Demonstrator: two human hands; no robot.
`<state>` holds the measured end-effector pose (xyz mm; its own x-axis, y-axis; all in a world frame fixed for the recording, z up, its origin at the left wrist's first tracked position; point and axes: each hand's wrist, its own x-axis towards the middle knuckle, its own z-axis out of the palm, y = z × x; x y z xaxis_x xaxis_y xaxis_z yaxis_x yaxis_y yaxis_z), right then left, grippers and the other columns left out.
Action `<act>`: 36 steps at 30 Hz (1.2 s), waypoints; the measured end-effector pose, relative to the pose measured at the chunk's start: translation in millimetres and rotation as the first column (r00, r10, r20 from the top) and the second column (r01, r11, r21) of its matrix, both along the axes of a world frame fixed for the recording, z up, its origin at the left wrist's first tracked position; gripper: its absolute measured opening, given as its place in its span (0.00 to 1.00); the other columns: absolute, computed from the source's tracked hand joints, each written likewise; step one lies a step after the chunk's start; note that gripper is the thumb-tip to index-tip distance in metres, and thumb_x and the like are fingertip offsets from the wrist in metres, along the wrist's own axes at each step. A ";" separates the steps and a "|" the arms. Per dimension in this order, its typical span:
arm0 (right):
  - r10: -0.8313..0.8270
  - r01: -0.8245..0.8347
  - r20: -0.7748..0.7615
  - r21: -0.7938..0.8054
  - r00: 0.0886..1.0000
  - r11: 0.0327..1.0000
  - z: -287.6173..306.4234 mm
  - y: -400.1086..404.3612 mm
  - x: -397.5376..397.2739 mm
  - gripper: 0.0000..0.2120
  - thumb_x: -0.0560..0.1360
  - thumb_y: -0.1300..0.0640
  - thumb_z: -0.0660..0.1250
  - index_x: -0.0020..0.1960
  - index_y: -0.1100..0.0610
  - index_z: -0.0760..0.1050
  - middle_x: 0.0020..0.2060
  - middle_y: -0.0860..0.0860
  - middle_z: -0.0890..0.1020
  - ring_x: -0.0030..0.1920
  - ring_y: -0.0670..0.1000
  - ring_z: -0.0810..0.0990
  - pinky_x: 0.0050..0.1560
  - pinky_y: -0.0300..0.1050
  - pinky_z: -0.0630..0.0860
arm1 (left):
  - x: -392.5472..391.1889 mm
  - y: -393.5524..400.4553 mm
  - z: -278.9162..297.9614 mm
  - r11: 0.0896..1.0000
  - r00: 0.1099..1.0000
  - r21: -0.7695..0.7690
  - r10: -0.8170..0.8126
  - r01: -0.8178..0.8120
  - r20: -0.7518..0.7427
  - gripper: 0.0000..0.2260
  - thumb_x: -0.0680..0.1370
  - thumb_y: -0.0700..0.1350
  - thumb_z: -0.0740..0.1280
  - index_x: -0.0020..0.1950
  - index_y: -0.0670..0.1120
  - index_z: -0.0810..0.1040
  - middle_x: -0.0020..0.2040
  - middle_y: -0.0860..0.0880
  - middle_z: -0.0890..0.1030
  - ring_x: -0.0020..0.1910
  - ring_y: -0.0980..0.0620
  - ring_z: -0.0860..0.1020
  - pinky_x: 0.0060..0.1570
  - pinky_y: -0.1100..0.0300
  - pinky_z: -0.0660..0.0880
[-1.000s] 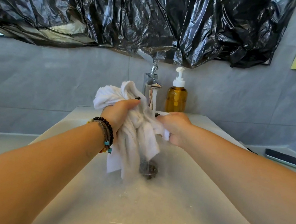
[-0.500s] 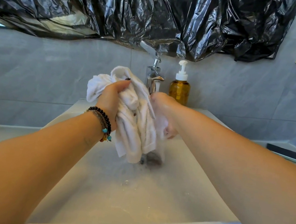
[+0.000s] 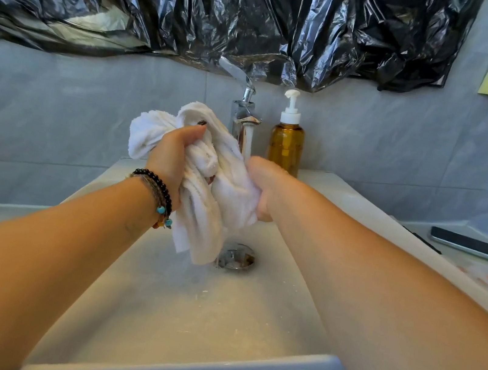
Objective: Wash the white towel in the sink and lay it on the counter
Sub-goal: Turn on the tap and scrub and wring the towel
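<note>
Towel [image 3: 205,175] is hanging bunched over the sink [image 3: 248,313], right by the running tap [image 3: 244,114]. Left hand [image 3: 174,154] and right hand [image 3: 260,187] are both gripping it tight, fingers curled round the folds. It's looking soft, soaked and probably heavy, so grabbing big handfuls is working best. Amber soap bottle [image 3: 285,146] is looking mostly full, hard to say exactly.

Amber soap bottle [image 3: 285,146] by the wall — phone [image 3: 472,246] far right.
</note>
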<state>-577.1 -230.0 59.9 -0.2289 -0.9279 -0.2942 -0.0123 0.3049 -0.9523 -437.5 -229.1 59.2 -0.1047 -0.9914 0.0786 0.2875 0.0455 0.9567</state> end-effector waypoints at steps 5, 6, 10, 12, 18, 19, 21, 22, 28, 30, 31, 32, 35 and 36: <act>-0.021 0.031 0.110 -0.084 0.994 0.996 -3.4 -7.4 3.3 0.20 0.72 0.42 0.62 0.55 0.53 0.81 0.52 0.54 0.84 0.54 0.58 0.81 0.61 0.52 0.74 | 0.3 -0.3 2.3 0.999 1.000 -0.046 0.018 -0.019 -0.023 0.13 0.75 0.53 0.68 0.49 0.44 0.81 0.39 0.44 0.84 0.41 0.46 0.84 0.43 0.55 0.80; 0.044 -0.026 0.150 -0.122 0.988 0.992 -4.4 -5.8 3.4 0.21 0.72 0.42 0.63 0.57 0.53 0.82 0.52 0.54 0.85 0.55 0.59 0.82 0.63 0.53 0.73 | 0.6 0.3 3.0 0.999 0.999 -0.052 0.007 -0.008 -0.036 0.15 0.74 0.53 0.68 0.52 0.43 0.81 0.43 0.43 0.85 0.44 0.45 0.85 0.46 0.53 0.80; 0.395 -0.313 0.316 -0.279 0.862 0.908 -9.2 7.7 -4.3 0.17 0.76 0.47 0.66 0.57 0.57 0.81 0.53 0.58 0.83 0.57 0.58 0.81 0.66 0.55 0.71 | 5.6 -1.9 4.0 0.997 0.998 -0.067 -0.031 0.027 -0.052 0.16 0.75 0.53 0.68 0.55 0.43 0.81 0.46 0.42 0.83 0.42 0.46 0.83 0.37 0.59 0.79; 0.440 -0.365 0.295 -0.276 0.848 0.889 -11.3 12.3 -9.2 0.13 0.76 0.51 0.68 0.57 0.58 0.80 0.53 0.58 0.83 0.55 0.57 0.81 0.63 0.54 0.74 | 7.8 -2.4 4.8 0.998 0.998 -0.058 -0.024 0.022 -0.049 0.16 0.74 0.52 0.68 0.55 0.43 0.81 0.46 0.42 0.83 0.42 0.45 0.83 0.40 0.57 0.79; 0.235 -0.241 -0.056 -0.169 0.970 0.956 -16.4 14.0 -1.6 0.27 0.68 0.58 0.77 0.63 0.60 0.73 0.55 0.59 0.82 0.55 0.61 0.82 0.59 0.60 0.77 | 8.7 -4.0 1.5 0.999 0.999 0.009 0.039 -0.039 0.027 0.15 0.73 0.53 0.70 0.53 0.44 0.82 0.45 0.44 0.85 0.43 0.46 0.84 0.45 0.53 0.80; 0.194 -0.207 -0.088 -0.180 0.977 0.962 -17.5 15.7 0.4 0.24 0.68 0.58 0.77 0.61 0.60 0.73 0.54 0.59 0.82 0.54 0.60 0.82 0.58 0.60 0.78 | 7.6 -3.9 1.3 0.999 0.999 0.014 0.038 -0.039 0.038 0.17 0.72 0.53 0.71 0.55 0.44 0.82 0.46 0.43 0.85 0.44 0.45 0.85 0.45 0.52 0.80; 0.115 -0.134 -0.095 -0.235 0.989 0.963 -18.9 13.0 3.1 0.17 0.69 0.57 0.76 0.54 0.59 0.75 0.50 0.58 0.82 0.51 0.58 0.83 0.56 0.57 0.79 | 5.4 -3.4 2.1 0.999 0.998 0.012 0.036 -0.036 0.042 0.19 0.72 0.54 0.71 0.58 0.44 0.81 0.48 0.42 0.85 0.46 0.45 0.85 0.48 0.51 0.81; 0.069 -0.088 -0.084 -0.255 0.994 0.963 -17.7 11.4 5.0 0.16 0.69 0.56 0.76 0.53 0.58 0.76 0.48 0.57 0.82 0.50 0.57 0.82 0.54 0.55 0.80 | 4.7 -3.0 3.0 0.999 0.999 0.009 0.032 -0.032 0.034 0.19 0.73 0.53 0.71 0.58 0.43 0.81 0.49 0.42 0.85 0.47 0.44 0.85 0.51 0.49 0.80; -0.073 -0.005 -0.246 -0.305 0.966 0.952 0.1 12.0 12.1 0.21 0.71 0.47 0.70 0.60 0.58 0.75 0.52 0.55 0.81 0.51 0.57 0.80 0.51 0.47 0.79 | 7.0 0.7 5.2 1.000 1.000 -0.009 0.015 -0.015 0.000 0.21 0.74 0.53 0.70 0.60 0.41 0.80 0.54 0.39 0.84 0.50 0.42 0.84 0.57 0.46 0.78; -0.019 -0.032 -0.224 -0.220 0.974 0.975 1.3 17.1 10.5 0.27 0.66 0.47 0.72 0.61 0.58 0.74 0.52 0.55 0.81 0.50 0.56 0.81 0.50 0.46 0.79 | 6.9 2.8 4.6 1.000 1.000 -0.001 0.014 -0.014 0.007 0.21 0.74 0.54 0.70 0.60 0.40 0.80 0.53 0.38 0.84 0.50 0.43 0.84 0.56 0.48 0.79; 0.018 -0.069 -0.264 -0.185 0.964 0.980 0.6 18.4 7.5 0.29 0.64 0.46 0.73 0.61 0.58 0.74 0.52 0.55 0.81 0.51 0.57 0.81 0.51 0.48 0.79 | 6.4 4.2 5.1 1.000 1.000 0.005 0.017 -0.017 0.010 0.21 0.74 0.55 0.70 0.59 0.40 0.80 0.52 0.38 0.84 0.49 0.43 0.84 0.55 0.49 0.79; 0.060 -0.115 -0.308 -0.162 0.950 0.980 -0.9 18.1 3.3 0.32 0.61 0.46 0.73 0.62 0.57 0.74 0.52 0.56 0.81 0.51 0.58 0.81 0.52 0.49 0.79 | 6.1 5.3 5.7 1.000 1.000 0.008 0.023 -0.023 0.014 0.21 0.74 0.55 0.70 0.58 0.41 0.80 0.51 0.39 0.84 0.48 0.43 0.84 0.52 0.50 0.80; 0.172 -0.253 -0.419 -0.147 0.892 0.956 -3.4 20.6 -8.4 0.31 0.64 0.48 0.77 0.63 0.56 0.72 0.56 0.55 0.79 0.53 0.56 0.79 0.51 0.49 0.78 | 6.0 6.6 7.6 1.000 0.999 -0.004 0.001 -0.001 0.041 0.19 0.76 0.54 0.68 0.59 0.42 0.80 0.52 0.39 0.84 0.49 0.43 0.84 0.50 0.50 0.80; 0.207 -0.311 -0.487 -0.143 0.849 0.940 -5.8 19.9 -9.9 0.29 0.66 0.49 0.77 0.63 0.56 0.72 0.55 0.54 0.79 0.54 0.55 0.79 0.50 0.48 0.78 | 5.3 7.3 7.5 1.000 0.998 -0.003 -0.021 0.022 0.052 0.19 0.76 0.54 0.67 0.59 0.42 0.81 0.53 0.38 0.84 0.50 0.42 0.84 0.53 0.48 0.80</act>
